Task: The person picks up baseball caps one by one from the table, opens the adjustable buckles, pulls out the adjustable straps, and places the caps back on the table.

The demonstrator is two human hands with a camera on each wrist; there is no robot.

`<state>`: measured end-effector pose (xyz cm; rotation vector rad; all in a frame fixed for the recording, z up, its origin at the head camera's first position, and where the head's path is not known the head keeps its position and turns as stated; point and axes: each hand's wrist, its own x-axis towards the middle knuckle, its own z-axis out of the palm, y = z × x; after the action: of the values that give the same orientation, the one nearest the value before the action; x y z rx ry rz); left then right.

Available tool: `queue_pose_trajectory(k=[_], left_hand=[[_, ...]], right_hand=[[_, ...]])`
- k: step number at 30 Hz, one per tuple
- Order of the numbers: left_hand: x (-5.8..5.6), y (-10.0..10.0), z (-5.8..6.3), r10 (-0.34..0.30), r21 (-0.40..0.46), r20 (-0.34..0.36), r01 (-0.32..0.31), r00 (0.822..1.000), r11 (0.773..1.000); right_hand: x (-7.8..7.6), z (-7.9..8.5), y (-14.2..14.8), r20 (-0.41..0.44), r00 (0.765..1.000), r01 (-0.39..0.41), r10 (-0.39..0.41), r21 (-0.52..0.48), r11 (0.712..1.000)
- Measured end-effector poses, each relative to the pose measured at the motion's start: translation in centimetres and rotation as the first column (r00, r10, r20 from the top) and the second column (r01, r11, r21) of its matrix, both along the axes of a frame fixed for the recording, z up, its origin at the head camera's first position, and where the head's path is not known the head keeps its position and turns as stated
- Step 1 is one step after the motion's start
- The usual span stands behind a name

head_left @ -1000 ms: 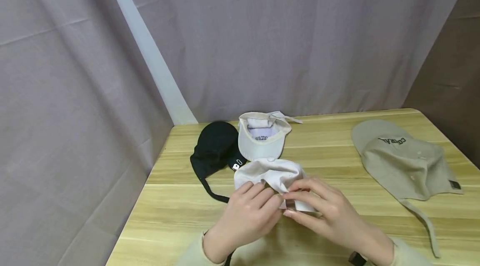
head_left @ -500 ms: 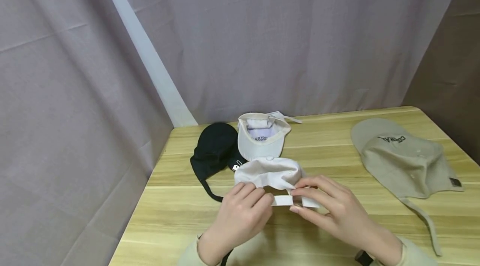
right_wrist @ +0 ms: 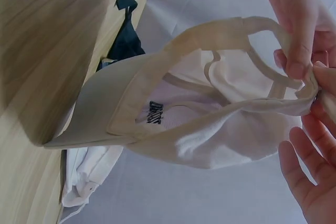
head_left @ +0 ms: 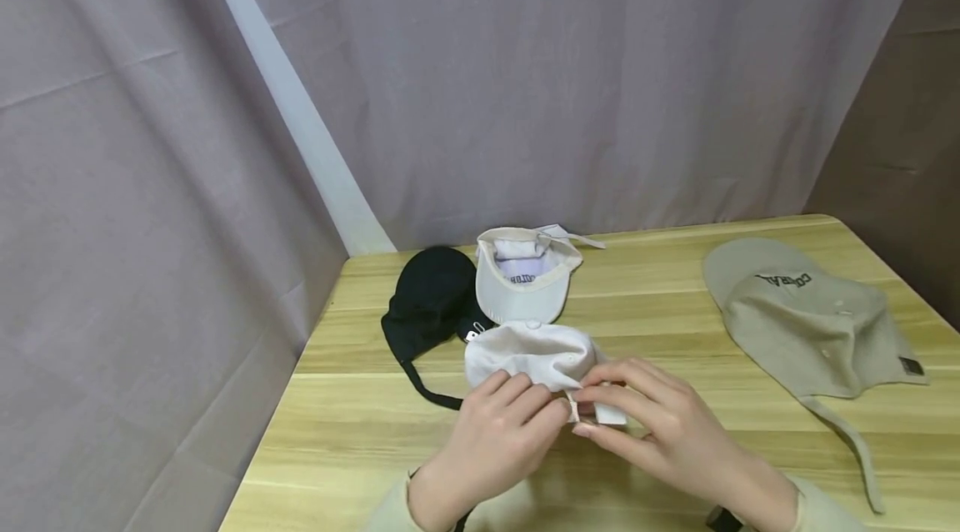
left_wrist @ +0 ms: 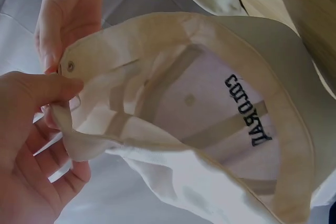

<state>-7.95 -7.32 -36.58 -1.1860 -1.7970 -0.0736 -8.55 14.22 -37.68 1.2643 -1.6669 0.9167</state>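
A cream baseball cap point(head_left: 528, 353) is held by its back between both hands, crown away from me. My left hand point(head_left: 506, 432) pinches the cap's back strap point(right_wrist: 270, 24), fingers curled over it. Just right of it, my right hand point(head_left: 663, 415) pinches the edge of the back opening between thumb and fingertips. The two hands' fingertips nearly meet. In the left wrist view, a small metal eyelet point(left_wrist: 71, 66) shows on the inner band, and dark stitched lettering point(left_wrist: 247, 108) shows inside the crown. Fingers partly hide where the strap joins.
Behind the held cap lies another pale cap point(head_left: 525, 298), its inside facing me. A black cap point(head_left: 435, 290) with a loose strap lies left of it. A khaki cap point(head_left: 810, 323) lies at the right of the wooden table point(head_left: 360, 449). Grey curtain point(head_left: 525, 82) hangs behind.
My left hand drew left half a second ago, baring a length of white strap, then came back right toward my right hand, covering most of it. The right hand barely shifted.
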Motion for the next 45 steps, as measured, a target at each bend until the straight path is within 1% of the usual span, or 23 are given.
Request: queue_pose_trajectory(k=[5,8,12,15,18,22,26,29,33,38,41,45], left_hand=[[0.0,-0.4,0.0,-0.016,0.006,0.010,0.016,1.000,1.000],[-0.1,-0.2,0.2,-0.026,0.000,-0.005,0.026,1.000,1.000],[-0.1,0.2,0.4,-0.042,-0.018,-0.045,0.041,0.998,0.999],[-0.1,0.4,0.3,-0.048,-0.019,-0.048,0.047,0.998,0.999],[-0.1,0.2,0.2,-0.039,-0.010,-0.029,0.038,0.999,0.999],[-0.2,-0.4,0.0,-0.030,0.019,0.013,0.030,0.999,0.999],[-0.3,-1.5,0.0,-0.020,0.057,0.057,0.017,0.998,0.998],[-0.5,-2.6,0.0,0.006,0.085,0.076,-0.012,0.997,0.996],[-0.7,-4.3,-0.1,0.040,0.147,0.115,-0.057,0.993,0.988],[-0.7,-6.0,-0.2,0.066,0.228,0.179,-0.107,0.982,0.968],[-0.6,-6.4,-0.4,0.069,0.237,0.214,-0.120,0.974,0.964],[-0.4,-6.5,-0.8,0.052,0.206,0.248,-0.105,0.967,0.973]], right_hand=[[0.1,0.1,0.0,-0.001,1.000,-0.010,0.010,-0.004,1.000],[0.0,0.1,0.1,0.000,1.000,-0.023,0.023,0.001,1.000],[-0.1,0.0,0.0,-0.009,0.999,-0.042,0.043,0.013,0.999],[-0.1,0.1,0.0,-0.016,0.999,-0.042,0.042,0.019,0.999],[0.0,0.2,0.1,-0.016,0.999,-0.031,0.032,0.014,0.999],[0.0,0.4,0.5,-0.012,1.000,-0.018,0.018,-0.003,1.000],[0.0,0.6,1.0,-0.012,1.000,0.016,-0.016,-0.014,1.000],[-0.1,0.8,1.6,-0.012,0.998,0.055,-0.055,-0.020,0.998],[-0.1,1.1,2.6,-0.005,0.994,0.108,-0.108,-0.037,0.993],[0.0,1.5,3.7,0.000,0.988,0.151,-0.152,-0.058,0.987],[0.0,1.5,4.1,0.005,0.989,0.150,-0.150,-0.055,0.987],[0.2,1.1,4.2,0.026,0.990,0.137,-0.137,-0.028,0.990]])
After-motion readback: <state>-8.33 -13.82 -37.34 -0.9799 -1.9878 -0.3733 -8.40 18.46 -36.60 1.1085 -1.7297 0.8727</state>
